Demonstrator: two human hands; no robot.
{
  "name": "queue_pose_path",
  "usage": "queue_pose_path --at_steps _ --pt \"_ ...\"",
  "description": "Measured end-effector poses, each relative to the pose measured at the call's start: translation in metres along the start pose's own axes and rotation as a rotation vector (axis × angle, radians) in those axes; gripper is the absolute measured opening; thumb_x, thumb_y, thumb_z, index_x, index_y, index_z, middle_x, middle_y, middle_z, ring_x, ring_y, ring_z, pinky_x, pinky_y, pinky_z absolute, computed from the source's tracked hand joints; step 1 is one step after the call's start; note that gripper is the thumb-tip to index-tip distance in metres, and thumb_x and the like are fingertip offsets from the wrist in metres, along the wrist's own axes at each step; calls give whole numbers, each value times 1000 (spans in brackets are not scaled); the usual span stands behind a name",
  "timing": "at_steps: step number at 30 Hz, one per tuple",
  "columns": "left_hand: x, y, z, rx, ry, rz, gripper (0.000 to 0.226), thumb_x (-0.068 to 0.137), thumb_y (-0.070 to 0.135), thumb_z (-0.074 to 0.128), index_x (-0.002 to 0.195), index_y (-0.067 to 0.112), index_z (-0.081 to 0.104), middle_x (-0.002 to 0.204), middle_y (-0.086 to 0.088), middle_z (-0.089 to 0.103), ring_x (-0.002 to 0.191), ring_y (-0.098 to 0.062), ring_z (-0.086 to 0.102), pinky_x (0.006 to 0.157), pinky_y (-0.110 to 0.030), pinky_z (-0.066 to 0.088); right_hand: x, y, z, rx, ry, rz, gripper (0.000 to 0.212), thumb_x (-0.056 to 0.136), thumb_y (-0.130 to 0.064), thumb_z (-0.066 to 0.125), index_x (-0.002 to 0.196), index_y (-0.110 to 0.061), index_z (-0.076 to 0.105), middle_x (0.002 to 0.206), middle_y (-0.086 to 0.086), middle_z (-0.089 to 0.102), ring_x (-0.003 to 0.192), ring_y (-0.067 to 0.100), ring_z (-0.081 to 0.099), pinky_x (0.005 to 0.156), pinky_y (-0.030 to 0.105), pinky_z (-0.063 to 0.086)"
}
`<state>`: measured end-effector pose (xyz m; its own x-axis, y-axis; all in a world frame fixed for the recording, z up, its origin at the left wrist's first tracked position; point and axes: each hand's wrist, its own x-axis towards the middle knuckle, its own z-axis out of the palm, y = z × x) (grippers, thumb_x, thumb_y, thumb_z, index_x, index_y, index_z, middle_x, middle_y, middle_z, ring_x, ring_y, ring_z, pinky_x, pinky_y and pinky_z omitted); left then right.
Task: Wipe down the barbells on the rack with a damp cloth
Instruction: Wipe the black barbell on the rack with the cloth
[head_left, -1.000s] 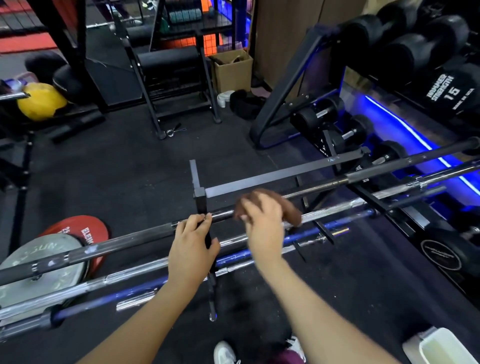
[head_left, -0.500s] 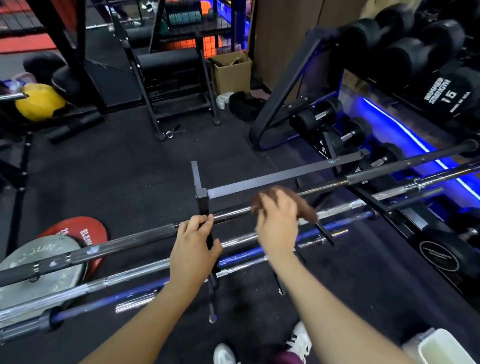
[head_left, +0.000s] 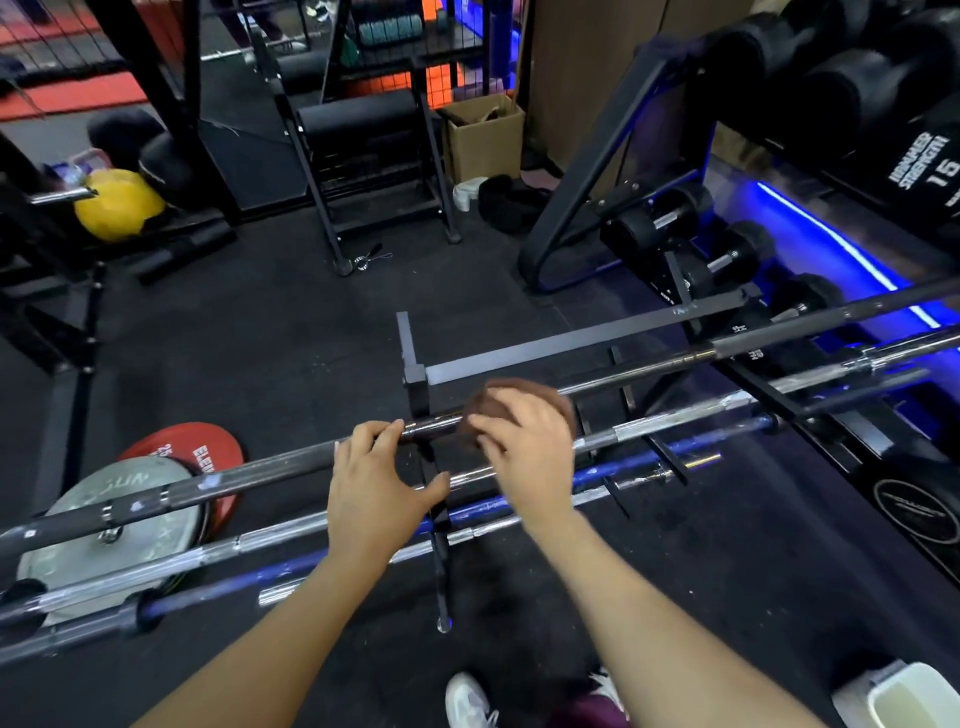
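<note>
Several barbells lie across a low black rack (head_left: 415, 384). The top one is a dark barbell (head_left: 249, 475) running from lower left to upper right. My left hand (head_left: 376, 480) grips this bar just left of the rack's upright. My right hand (head_left: 524, 447) holds a brown cloth (head_left: 519, 392) wrapped over the same bar, just right of the upright. Below it lie a chrome barbell (head_left: 675, 418) and a blue barbell (head_left: 649, 457).
Red (head_left: 208, 447) and grey (head_left: 130, 499) weight plates lie on the floor at left. A dumbbell rack (head_left: 779, 156) with blue lighting fills the right. A white container (head_left: 914, 696) stands at bottom right. A black bench frame (head_left: 363, 156) and cardboard box (head_left: 485, 135) stand behind.
My right hand slid the cloth along the top bar to the right, then back left toward the rack upright. My left hand kept its grip in place.
</note>
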<state>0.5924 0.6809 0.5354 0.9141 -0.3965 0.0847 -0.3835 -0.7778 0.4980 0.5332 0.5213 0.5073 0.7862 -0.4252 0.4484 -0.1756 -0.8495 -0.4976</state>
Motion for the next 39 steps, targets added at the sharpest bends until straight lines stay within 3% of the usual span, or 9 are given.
queue_pose_path --at_steps 3,6,12,21,25,27,30,35,39 --pt "-1 5 2 -40 -3 -7 75 72 43 75 135 13 49 122 8 44 119 -13 36 98 -26 36 0 37 -21 -9 95 216 32 66 -3 80 91 -22 76 118 3 64 107 26 55 87 34 50" --pt "0 7 3 -42 -19 -7 75 72 41 76 136 12 47 122 7 43 121 -16 34 98 -26 36 1 30 -19 -68 131 325 32 66 0 79 92 -17 75 116 6 63 102 32 56 76 47 54" --pt "0 6 2 -13 -22 -14 77 72 41 76 136 12 46 121 5 43 119 -17 33 97 -28 37 0 -41 9 -151 -91 -57 31 57 -15 84 84 -26 72 108 1 65 91 29 62 45 31 49" --pt "0 7 0 -31 -23 -16 73 73 39 74 136 12 46 122 6 42 119 -16 32 90 -24 37 14 35 -35 -153 23 415 30 84 -8 66 110 -22 71 134 3 51 111 33 46 76 44 52" --pt "-2 9 2 -13 -13 -14 73 73 38 74 134 10 47 121 4 43 116 -18 33 93 -27 36 2 -20 -7 -169 -93 166 38 64 -5 79 97 -24 74 122 7 61 97 37 56 61 39 54" --pt "-1 9 2 1 -21 -14 73 73 39 73 135 10 46 121 4 43 116 -17 33 94 -28 37 3 -31 -1 -192 -145 29 35 73 -14 75 104 -29 71 129 1 56 109 33 52 61 37 54" --pt "0 9 0 10 -33 -15 72 75 41 72 135 12 45 121 5 42 118 -17 33 93 -27 38 12 -1 -16 -183 -240 155 34 92 -21 54 123 -35 59 142 -9 40 127 25 33 82 40 51" --pt "0 9 0 -2 -31 -14 71 74 39 71 135 11 46 120 5 43 118 -16 33 91 -28 40 28 51 -47 -155 35 483 34 93 -10 51 122 -21 65 138 1 48 119 30 40 91 38 44" --pt "-1 11 1 33 -35 5 72 76 40 70 136 10 44 121 4 44 117 -17 33 93 -27 39 11 0 -21 -164 -60 317 38 82 -4 64 115 -22 68 135 4 52 116 34 45 84 44 51"
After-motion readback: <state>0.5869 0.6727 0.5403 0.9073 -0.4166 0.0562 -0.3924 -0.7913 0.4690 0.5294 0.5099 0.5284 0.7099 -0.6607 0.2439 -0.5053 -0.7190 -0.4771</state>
